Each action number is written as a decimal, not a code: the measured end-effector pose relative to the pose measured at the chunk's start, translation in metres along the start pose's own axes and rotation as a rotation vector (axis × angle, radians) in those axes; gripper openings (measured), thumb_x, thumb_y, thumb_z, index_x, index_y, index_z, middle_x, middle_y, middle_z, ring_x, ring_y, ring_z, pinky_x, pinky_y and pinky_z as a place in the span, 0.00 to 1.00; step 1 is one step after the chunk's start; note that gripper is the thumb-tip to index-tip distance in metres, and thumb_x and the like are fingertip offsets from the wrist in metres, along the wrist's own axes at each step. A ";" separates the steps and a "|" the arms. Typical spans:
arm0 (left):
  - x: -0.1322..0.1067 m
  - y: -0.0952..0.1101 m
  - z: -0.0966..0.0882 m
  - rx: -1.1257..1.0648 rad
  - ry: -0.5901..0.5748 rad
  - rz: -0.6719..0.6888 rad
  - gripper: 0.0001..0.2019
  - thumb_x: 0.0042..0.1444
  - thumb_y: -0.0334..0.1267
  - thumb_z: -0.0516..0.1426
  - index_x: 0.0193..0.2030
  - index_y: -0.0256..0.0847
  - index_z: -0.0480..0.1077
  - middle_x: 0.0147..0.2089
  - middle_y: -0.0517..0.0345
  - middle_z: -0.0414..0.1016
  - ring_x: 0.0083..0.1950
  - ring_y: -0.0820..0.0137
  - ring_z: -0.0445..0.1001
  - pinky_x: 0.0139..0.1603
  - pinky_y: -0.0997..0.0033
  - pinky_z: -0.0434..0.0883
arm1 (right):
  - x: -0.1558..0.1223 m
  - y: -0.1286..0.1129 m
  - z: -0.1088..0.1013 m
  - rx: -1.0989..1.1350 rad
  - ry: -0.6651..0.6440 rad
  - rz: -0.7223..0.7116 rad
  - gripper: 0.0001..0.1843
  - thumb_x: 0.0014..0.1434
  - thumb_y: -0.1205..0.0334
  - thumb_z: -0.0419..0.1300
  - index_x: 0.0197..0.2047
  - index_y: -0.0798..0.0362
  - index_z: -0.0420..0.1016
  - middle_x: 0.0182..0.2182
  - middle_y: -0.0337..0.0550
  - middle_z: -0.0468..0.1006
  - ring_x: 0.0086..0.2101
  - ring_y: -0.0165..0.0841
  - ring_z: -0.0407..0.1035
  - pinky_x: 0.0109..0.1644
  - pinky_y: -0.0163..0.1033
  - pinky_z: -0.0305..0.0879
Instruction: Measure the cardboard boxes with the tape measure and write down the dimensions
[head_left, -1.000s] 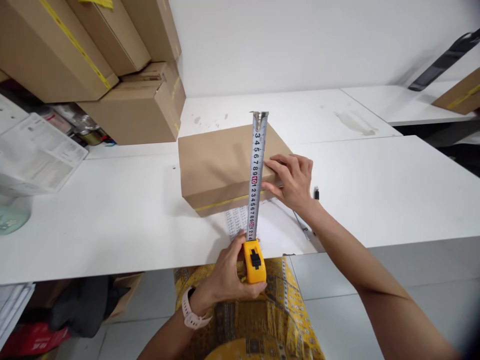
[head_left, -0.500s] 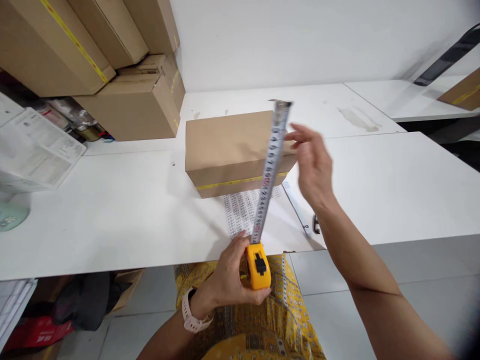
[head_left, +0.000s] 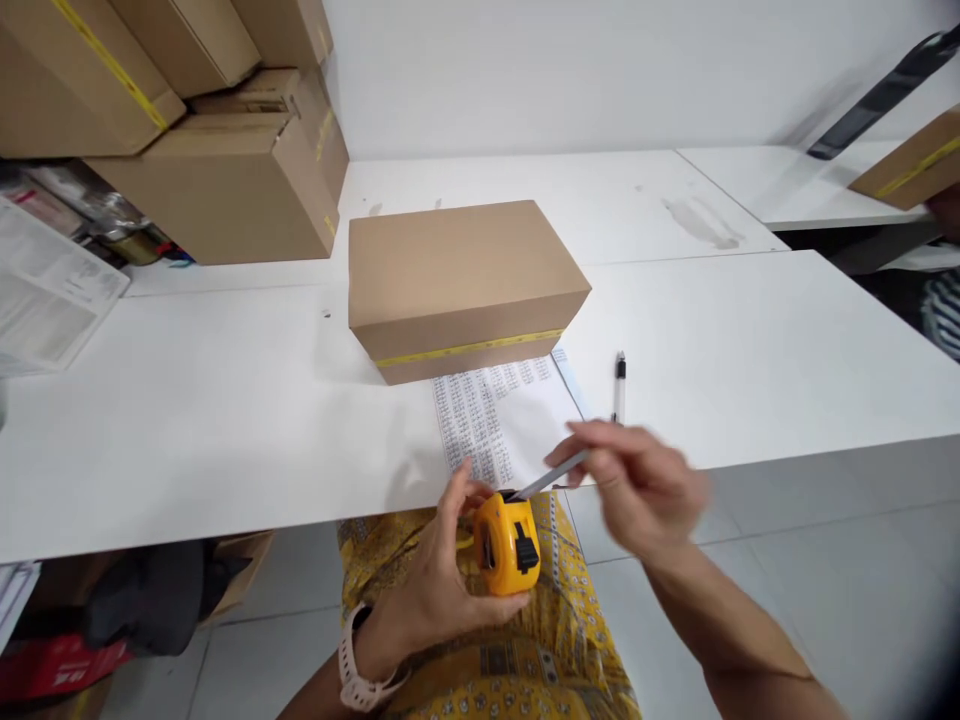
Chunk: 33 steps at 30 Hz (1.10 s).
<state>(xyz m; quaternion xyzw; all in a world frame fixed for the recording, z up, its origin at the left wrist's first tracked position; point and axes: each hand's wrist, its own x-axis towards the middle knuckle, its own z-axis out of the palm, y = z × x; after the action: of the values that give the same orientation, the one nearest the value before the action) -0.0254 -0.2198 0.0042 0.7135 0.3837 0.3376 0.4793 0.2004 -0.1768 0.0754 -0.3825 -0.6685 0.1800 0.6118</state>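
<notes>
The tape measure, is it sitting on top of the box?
No, the left hand holds the tape measure, and the box stands apart from it on the table.

Left worktop (head_left: 225,400): a broad way ran from the front edge back to the stacked cartons (head_left: 217,185), which barred the corner.
Middle: the brown box (head_left: 465,265) blocked a straight reach to the wall (head_left: 525,80).
Behind it: a strip left room to pass.
Right: a hand could pass wide of the pen (head_left: 620,385).
Near edge: the grey blade (head_left: 551,476) bridged the gap between yellow tape measure (head_left: 510,545) and right fingers (head_left: 622,438).
</notes>
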 end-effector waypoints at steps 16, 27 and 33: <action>0.123 0.068 -0.120 0.736 0.571 0.576 0.41 0.56 0.43 0.70 0.73 0.56 0.58 0.68 0.61 0.68 0.66 0.54 0.69 0.64 0.49 0.74 | -0.010 0.132 -0.068 -1.125 0.026 0.773 0.25 0.65 0.45 0.56 0.57 0.53 0.71 0.47 0.58 0.78 0.47 0.50 0.71 0.43 0.51 0.66; 0.210 0.033 -0.144 0.982 0.456 0.609 0.24 0.64 0.49 0.63 0.62 0.39 0.71 0.67 0.52 0.70 0.65 0.56 0.66 0.69 0.38 0.64 | -0.013 0.116 -0.092 -0.358 0.144 0.752 0.20 0.65 0.56 0.55 0.55 0.51 0.78 0.29 0.42 0.74 0.30 0.36 0.70 0.40 0.47 0.69; 0.177 0.020 -0.072 0.762 0.057 0.736 0.13 0.71 0.34 0.53 0.56 0.40 0.75 0.55 0.53 0.81 0.58 0.64 0.78 0.62 0.56 0.75 | -0.019 0.089 -0.088 0.152 0.155 0.542 0.22 0.53 0.52 0.71 0.52 0.39 0.78 0.37 0.39 0.79 0.38 0.37 0.75 0.47 0.50 0.72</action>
<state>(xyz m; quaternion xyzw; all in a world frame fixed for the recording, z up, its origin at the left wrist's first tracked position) 0.0022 -0.0400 0.0659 0.9150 0.2163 0.3397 0.0253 0.3097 -0.1534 0.0162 -0.5129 -0.4779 0.3565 0.6176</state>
